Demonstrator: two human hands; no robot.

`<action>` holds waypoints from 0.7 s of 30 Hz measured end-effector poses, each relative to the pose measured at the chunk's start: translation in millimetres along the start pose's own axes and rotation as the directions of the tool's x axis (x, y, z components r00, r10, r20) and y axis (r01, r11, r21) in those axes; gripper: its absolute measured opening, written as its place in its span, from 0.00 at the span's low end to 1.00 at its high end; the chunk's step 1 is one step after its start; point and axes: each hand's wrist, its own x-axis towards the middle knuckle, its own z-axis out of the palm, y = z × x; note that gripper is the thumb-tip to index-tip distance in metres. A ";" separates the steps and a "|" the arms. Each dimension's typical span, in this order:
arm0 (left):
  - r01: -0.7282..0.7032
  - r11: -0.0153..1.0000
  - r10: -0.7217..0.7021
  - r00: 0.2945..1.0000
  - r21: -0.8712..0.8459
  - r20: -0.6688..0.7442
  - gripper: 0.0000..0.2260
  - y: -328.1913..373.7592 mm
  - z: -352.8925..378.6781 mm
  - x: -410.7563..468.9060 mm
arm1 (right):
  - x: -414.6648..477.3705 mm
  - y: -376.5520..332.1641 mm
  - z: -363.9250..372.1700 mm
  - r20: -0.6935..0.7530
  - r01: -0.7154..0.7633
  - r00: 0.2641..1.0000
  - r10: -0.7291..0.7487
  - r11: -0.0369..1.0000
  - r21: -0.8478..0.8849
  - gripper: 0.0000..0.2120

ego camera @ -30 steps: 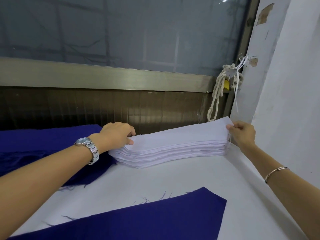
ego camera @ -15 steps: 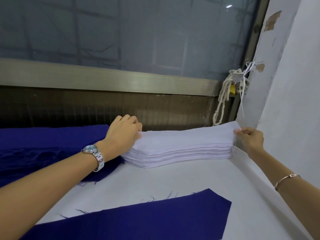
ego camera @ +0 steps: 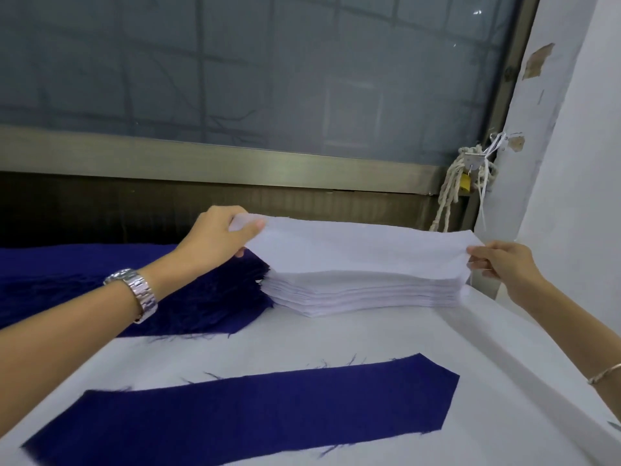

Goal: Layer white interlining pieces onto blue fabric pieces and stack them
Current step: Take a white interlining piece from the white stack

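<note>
A white interlining piece point(ego camera: 356, 245) hangs lifted above the stack of white interlining point(ego camera: 363, 292) at the back of the table. My left hand point(ego camera: 218, 235) pinches its left end, thumb on top. My right hand point(ego camera: 497, 264) pinches its right end. A single long blue fabric piece point(ego camera: 242, 408) lies flat on the white table in front. A pile of blue fabric pieces point(ego camera: 188, 294) sits to the left of the white stack, partly under my left arm.
The white table cover point(ego camera: 420, 334) runs to a white wall point(ego camera: 571, 183) at the right. Behind the stacks stand a brown panel and a metal window ledge point(ego camera: 235, 163). A knotted rope point(ego camera: 457, 183) hangs in the back corner.
Both hands have lifted the top white piece off the stack by its ends. The view has tilted down, so more of the front blue piece shows.
</note>
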 end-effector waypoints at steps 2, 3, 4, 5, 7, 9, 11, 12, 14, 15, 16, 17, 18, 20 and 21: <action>0.076 0.997 -0.076 0.997 -0.032 0.020 0.14 -13.3 -19.7 -17.0 | -16.4 -6.8 0.1 0.088 -0.032 0.996 0.031 0.999 0.004 0.08; 0.115 0.992 -0.113 0.993 -0.045 0.038 0.14 -20.7 -29.6 -27.8 | -25.8 -9.3 0.7 0.141 -0.037 0.989 0.040 0.999 -0.025 0.08; 0.152 0.987 -0.149 0.987 -0.048 0.059 0.15 -28.0 -39.2 -39.7 | -36.1 -11.4 1.3 0.199 -0.030 0.979 0.045 0.997 -0.075 0.08; 0.191 0.981 -0.187 0.979 -0.040 0.078 0.16 -34.6 -48.5 -52.7 | -46.3 -13.3 1.9 0.258 -0.014 0.965 0.046 0.992 -0.126 0.08; 0.266 0.964 -0.262 0.958 -0.018 0.113 0.15 -46.9 -66.5 -79.0 | -66.6 -16.8 3.5 0.380 0.014 0.923 0.056 0.984 -0.178 0.08; 0.332 0.943 -0.328 0.933 -0.005 0.149 0.13 -57.0 -82.3 -103.7 | -84.3 -20.3 5.7 0.473 0.009 0.876 0.092 0.978 -0.207 0.08; 0.381 0.925 -0.375 0.906 0.009 0.199 0.12 -64.8 -94.6 -124.7 | -98.5 -24.3 7.5 0.534 0.009 0.835 0.134 0.967 -0.256 0.08; 0.398 0.917 -0.392 0.893 0.016 0.223 0.13 -68.0 -99.4 -133.8 | -104.1 -25.6 8.0 0.560 0.018 0.815 0.148 0.960 -0.280 0.09; 0.424 0.905 -0.420 0.870 0.039 0.257 0.18 -73.3 -105.4 -149.2 | -113.4 -26.2 8.1 0.598 0.033 0.783 0.169 0.950 -0.312 0.10; 0.430 0.901 -0.428 0.864 0.054 0.265 0.21 -75.7 -106.6 -155.6 | -117.6 -25.4 7.8 0.610 0.036 0.771 0.182 0.944 -0.327 0.10; 0.435 0.898 -0.435 0.860 0.065 0.266 0.24 -78.2 -107.1 -160.8 | -121.5 -23.9 7.6 0.618 0.039 0.761 0.196 0.938 -0.345 0.10; 0.439 0.896 -0.442 0.857 0.073 0.265 0.25 -79.9 -107.1 -165.3 | -125.0 -21.8 7.5 0.626 0.042 0.752 0.209 0.931 -0.362 0.10; 0.442 0.894 -0.446 0.853 0.080 0.272 0.26 -81.0 -106.8 -169.4 | -127.9 -19.2 7.4 0.632 0.045 0.742 0.221 0.925 -0.377 0.11; 0.445 0.891 -0.450 0.838 0.092 0.307 0.26 -82.5 -106.3 -175.5 | -132.3 -14.1 7.3 0.642 0.043 0.725 0.249 0.914 -0.403 0.11; 0.446 0.890 -0.452 0.830 0.098 0.326 0.25 -83.1 -106.3 -177.8 | -134.2 -12.3 7.1 0.645 0.041 0.717 0.264 0.908 -0.417 0.10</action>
